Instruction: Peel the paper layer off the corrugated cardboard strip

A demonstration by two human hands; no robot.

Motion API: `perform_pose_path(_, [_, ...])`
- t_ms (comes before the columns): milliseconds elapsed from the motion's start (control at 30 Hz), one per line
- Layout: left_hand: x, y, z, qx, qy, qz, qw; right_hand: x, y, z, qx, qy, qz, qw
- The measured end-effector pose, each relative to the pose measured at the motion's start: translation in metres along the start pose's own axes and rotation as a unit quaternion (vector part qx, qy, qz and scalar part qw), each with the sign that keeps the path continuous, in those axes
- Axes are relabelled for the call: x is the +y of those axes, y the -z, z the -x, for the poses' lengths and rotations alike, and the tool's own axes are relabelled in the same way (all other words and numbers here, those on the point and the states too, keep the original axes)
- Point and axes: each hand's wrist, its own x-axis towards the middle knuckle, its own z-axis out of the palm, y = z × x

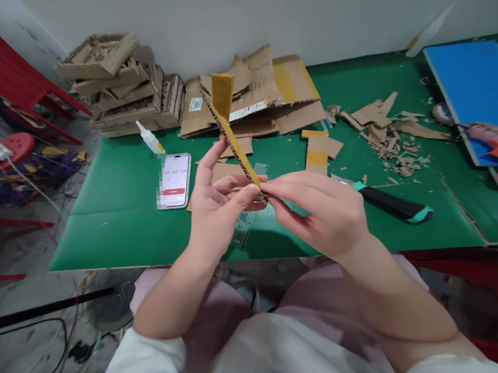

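I see a cardboard stack [130,106] at ten o'clock, a phone [176,180] at nine, scraps [378,115] at two and a cutter [393,203] at three, near my right hand [327,209]. Mid-view, both hands pinch the taped cardboard strip [242,155], the left hand [210,212] farther up. They partly hide a transparent ruler [243,232]. The green table [119,229] ends at six, stretching toward eight.

The one view looks from the person's head on the near side of the green table [120,235], facing forward and down across it. It sits close to the left hand [212,209] and right hand [325,212] above the table, with the wall [326,10] beyond.
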Motion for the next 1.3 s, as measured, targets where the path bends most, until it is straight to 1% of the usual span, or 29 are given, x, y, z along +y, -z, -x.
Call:
perform_pose_path(100, [0.001,-0.0011,0.0006,0.005,-0.001,-0.007,1.0,-0.0024,-0.0008,0.0,0.009,0.017,0.033,0.999])
perform_pose_path(233, [0.0029,-0.0021,0.0012,0.004,0.003,-0.014,1.0,-0.0051,-0.0016,0.0007,0.017,0.021,0.058,0.998])
perform_pose_path(467, [0.0027,-0.0004,-0.001,-0.02,0.035,0.013,0.999,-0.007,-0.0043,0.0024,0.045,-0.011,0.061,0.997])
perform_pose_path(667, [-0.0007,0.0015,-0.0026,-0.026,0.043,0.025,0.998,-0.0057,-0.0006,0.0014,0.012,-0.035,0.021,0.999])
perform_pose_path(800, [-0.0019,0.0002,-0.0018,-0.003,0.04,0.013,0.999,-0.0049,0.0003,0.0011,0.005,-0.011,0.055,0.998])
perform_pose_path(900, [-0.0011,-0.0016,-0.001,-0.003,0.029,0.006,1.0,-0.0055,-0.0001,0.0017,0.015,0.011,0.09,0.996])
perform_pose_path(1000, [-0.0002,-0.0025,-0.0007,-0.003,0.028,0.014,0.999,-0.0071,-0.0012,0.0021,0.024,0.012,0.102,0.994])
perform_pose_path(1167, [0.0,-0.0016,-0.0009,-0.006,0.042,0.024,0.999,-0.0082,-0.0027,0.0016,0.04,-0.007,0.08,0.996])
perform_pose_path(1300, [-0.0008,-0.0005,-0.0014,-0.017,0.05,0.037,0.998,-0.007,-0.0007,0.0011,0.03,-0.032,0.044,0.998])
